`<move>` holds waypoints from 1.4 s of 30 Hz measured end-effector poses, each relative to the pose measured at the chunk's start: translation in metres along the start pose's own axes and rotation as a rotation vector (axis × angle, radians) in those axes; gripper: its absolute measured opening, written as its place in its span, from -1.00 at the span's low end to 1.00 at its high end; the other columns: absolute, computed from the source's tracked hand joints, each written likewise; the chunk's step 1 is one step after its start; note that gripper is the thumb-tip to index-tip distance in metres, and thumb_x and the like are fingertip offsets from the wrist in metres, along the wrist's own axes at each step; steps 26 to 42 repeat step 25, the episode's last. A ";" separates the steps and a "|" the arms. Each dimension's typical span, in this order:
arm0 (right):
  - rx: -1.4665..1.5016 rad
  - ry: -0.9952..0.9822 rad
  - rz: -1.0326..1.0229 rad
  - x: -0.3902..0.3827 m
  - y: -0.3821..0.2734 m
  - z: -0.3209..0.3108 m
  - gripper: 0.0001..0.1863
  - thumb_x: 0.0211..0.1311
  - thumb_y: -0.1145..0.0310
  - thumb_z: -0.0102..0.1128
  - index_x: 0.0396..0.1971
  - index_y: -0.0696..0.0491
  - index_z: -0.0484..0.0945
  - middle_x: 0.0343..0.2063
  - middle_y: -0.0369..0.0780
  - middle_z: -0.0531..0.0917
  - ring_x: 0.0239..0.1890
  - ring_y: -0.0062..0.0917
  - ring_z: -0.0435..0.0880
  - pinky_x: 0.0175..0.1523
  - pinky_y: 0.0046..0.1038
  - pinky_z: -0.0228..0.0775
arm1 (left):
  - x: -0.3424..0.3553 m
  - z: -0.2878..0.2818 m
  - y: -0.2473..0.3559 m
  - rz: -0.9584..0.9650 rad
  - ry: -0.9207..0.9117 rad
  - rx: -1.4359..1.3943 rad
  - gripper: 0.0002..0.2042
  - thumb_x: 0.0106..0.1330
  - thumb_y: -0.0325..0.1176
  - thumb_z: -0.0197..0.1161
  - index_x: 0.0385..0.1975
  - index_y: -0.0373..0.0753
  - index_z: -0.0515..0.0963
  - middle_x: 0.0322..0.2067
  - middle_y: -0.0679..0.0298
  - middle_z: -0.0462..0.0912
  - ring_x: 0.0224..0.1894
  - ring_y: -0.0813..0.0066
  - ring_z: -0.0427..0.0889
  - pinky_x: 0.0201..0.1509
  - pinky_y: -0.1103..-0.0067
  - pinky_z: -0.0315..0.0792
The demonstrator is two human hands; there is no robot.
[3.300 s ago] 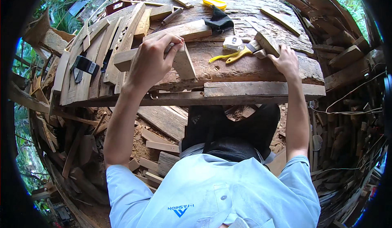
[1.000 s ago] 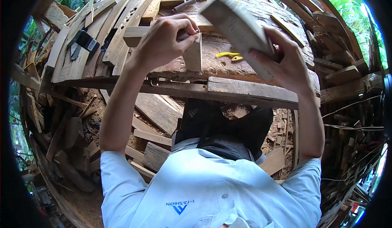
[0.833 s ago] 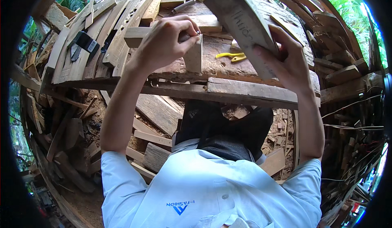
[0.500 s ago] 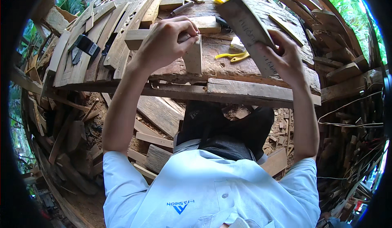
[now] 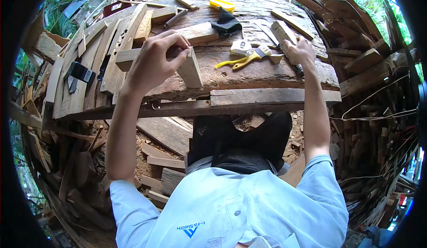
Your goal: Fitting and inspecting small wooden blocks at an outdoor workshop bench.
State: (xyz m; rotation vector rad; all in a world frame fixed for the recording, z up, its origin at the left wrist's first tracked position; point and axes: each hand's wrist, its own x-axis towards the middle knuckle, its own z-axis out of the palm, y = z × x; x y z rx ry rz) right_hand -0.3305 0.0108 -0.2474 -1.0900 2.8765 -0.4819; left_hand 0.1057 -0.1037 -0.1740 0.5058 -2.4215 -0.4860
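My left hand (image 5: 156,61) is closed at the corner of a joined wooden piece. One arm of it, a squared wooden bar (image 5: 126,59), sticks out left of the wrist; a flat wooden board (image 5: 191,71) slants down under my fingertips. Whether something small is also pinched there, I cannot tell. At the right of the bench, my right hand (image 5: 300,51) grips a wooden block (image 5: 283,32), its far end pointing away from me. Between the hands lie a yellow-handled brush (image 5: 252,58) and a white-and-yellow tape measure (image 5: 241,47).
The rough timber bench (image 5: 262,77) has a raised wooden strip (image 5: 267,97) along its near edge. Farther back are a black cloth (image 5: 227,22), a yellow object (image 5: 221,4) and a wood offcut (image 5: 199,33). A black box-shaped device (image 5: 81,72) rests on planks at left. Stacked wood (image 5: 369,66) borders the right.
My right hand has lowered the wooden block from a raised, tilted position to the bench's right side. My left hand stays on the joined piece. The whole view has shifted slightly.
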 end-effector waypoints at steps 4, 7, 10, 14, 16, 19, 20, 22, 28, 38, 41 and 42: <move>-0.205 -0.053 -0.039 0.006 0.009 0.015 -0.25 0.22 -0.21 0.34 0.17 0.13 0.60 0.09 0.02 0.71 0.17 -0.21 0.69 0.22 -0.22 0.51 | 0.002 0.006 -0.008 -0.011 -0.020 0.012 -0.91 0.33 -0.45 0.37 -0.29 -0.34 0.67 -0.29 0.12 0.77 -0.27 0.36 0.78 -0.10 0.46 0.65; -0.216 0.150 -0.272 -0.025 -0.020 0.014 -0.29 0.24 -0.16 0.38 0.23 0.03 0.57 0.14 -0.07 0.69 0.19 -0.24 0.66 0.26 -0.13 0.47 | 0.001 0.004 -0.002 -0.044 -0.051 0.013 -0.92 0.33 -0.47 0.37 -0.29 -0.34 0.67 -0.26 0.15 0.76 -0.22 0.40 0.76 -0.06 0.49 0.64; 0.459 0.027 -0.815 -0.092 -0.082 0.003 -0.27 0.19 0.00 0.54 0.28 0.02 0.52 0.16 -0.10 0.67 0.23 -0.31 0.63 0.32 -0.12 0.48 | -0.002 0.000 0.003 -0.072 -0.068 0.015 -0.94 0.32 -0.50 0.37 -0.29 -0.34 0.67 -0.23 0.19 0.76 -0.19 0.43 0.75 -0.03 0.52 0.63; 0.910 -0.377 -1.109 -0.146 -0.153 0.032 -0.13 0.12 0.04 0.60 0.38 0.00 0.39 0.16 -0.08 0.67 0.28 -0.32 0.62 0.42 -0.17 0.44 | 0.001 -0.003 0.004 -0.059 -0.074 -0.009 -0.93 0.28 -0.50 0.39 -0.32 -0.35 0.67 -0.24 0.20 0.76 -0.19 0.44 0.75 -0.02 0.52 0.62; 0.928 -0.479 -1.064 -0.154 -0.169 0.036 -0.15 0.14 0.06 0.58 0.38 0.03 0.37 0.14 -0.10 0.68 0.23 -0.31 0.66 0.41 -0.15 0.45 | 0.002 -0.002 0.002 -0.049 -0.064 -0.014 -0.93 0.26 -0.51 0.40 -0.33 -0.35 0.66 -0.24 0.20 0.76 -0.19 0.44 0.75 -0.02 0.53 0.62; 0.964 -0.609 -1.023 -0.153 -0.181 0.057 -0.40 0.21 0.21 0.52 0.20 0.06 0.50 -0.05 -0.21 0.76 0.03 -0.51 0.73 0.25 -0.27 0.55 | 0.005 0.000 -0.007 0.056 -0.058 -0.026 -0.88 0.21 -0.45 0.42 -0.32 -0.33 0.67 -0.26 0.18 0.78 -0.22 0.38 0.79 -0.02 0.48 0.66; 0.933 -0.617 -0.989 -0.153 -0.185 0.056 -0.48 0.23 0.25 0.50 0.14 0.06 0.56 -0.11 -0.23 0.78 0.00 -0.55 0.74 0.23 -0.28 0.55 | 0.004 -0.002 -0.007 0.058 -0.054 -0.023 -0.88 0.21 -0.45 0.42 -0.32 -0.33 0.67 -0.26 0.18 0.78 -0.22 0.38 0.79 -0.02 0.48 0.66; 0.888 -0.558 -0.952 -0.161 -0.184 0.054 -0.62 0.25 0.30 0.46 0.03 0.04 0.63 -0.27 -0.22 0.80 -0.12 -0.58 0.78 0.13 -0.30 0.59 | 0.003 -0.003 -0.007 0.007 -0.069 -0.091 -0.90 0.22 -0.46 0.40 -0.34 -0.32 0.67 -0.26 0.22 0.78 -0.23 0.39 0.78 -0.02 0.48 0.66; 0.890 -0.344 -0.930 -0.176 -0.188 0.062 -0.63 0.21 0.26 0.49 -0.01 0.04 0.67 -0.39 -0.13 0.79 -0.31 -0.51 0.81 -0.13 -0.35 0.63 | -0.014 0.006 -0.004 0.051 0.131 0.169 -0.81 0.20 -0.32 0.46 -0.24 -0.20 0.69 -0.05 0.21 0.72 0.08 0.34 0.64 0.34 0.38 0.41; 0.890 -0.344 -0.930 -0.176 -0.188 0.062 -0.63 0.21 0.26 0.49 -0.01 0.04 0.67 -0.39 -0.13 0.79 -0.31 -0.51 0.81 -0.13 -0.35 0.63 | -0.014 0.006 -0.004 0.051 0.131 0.169 -0.81 0.20 -0.32 0.46 -0.24 -0.20 0.69 -0.05 0.21 0.72 0.08 0.34 0.64 0.34 0.38 0.41; 0.890 -0.344 -0.930 -0.176 -0.188 0.062 -0.63 0.21 0.26 0.49 -0.01 0.04 0.67 -0.39 -0.13 0.79 -0.31 -0.51 0.81 -0.13 -0.35 0.63 | -0.014 0.006 -0.004 0.051 0.131 0.169 -0.81 0.20 -0.32 0.46 -0.24 -0.20 0.69 -0.05 0.21 0.72 0.08 0.34 0.64 0.34 0.38 0.41; 0.890 -0.344 -0.930 -0.176 -0.188 0.062 -0.63 0.21 0.26 0.49 -0.01 0.04 0.67 -0.39 -0.13 0.79 -0.31 -0.51 0.81 -0.13 -0.35 0.63 | -0.014 0.006 -0.004 0.051 0.131 0.169 -0.81 0.20 -0.32 0.46 -0.24 -0.20 0.69 -0.05 0.21 0.72 0.08 0.34 0.64 0.34 0.38 0.41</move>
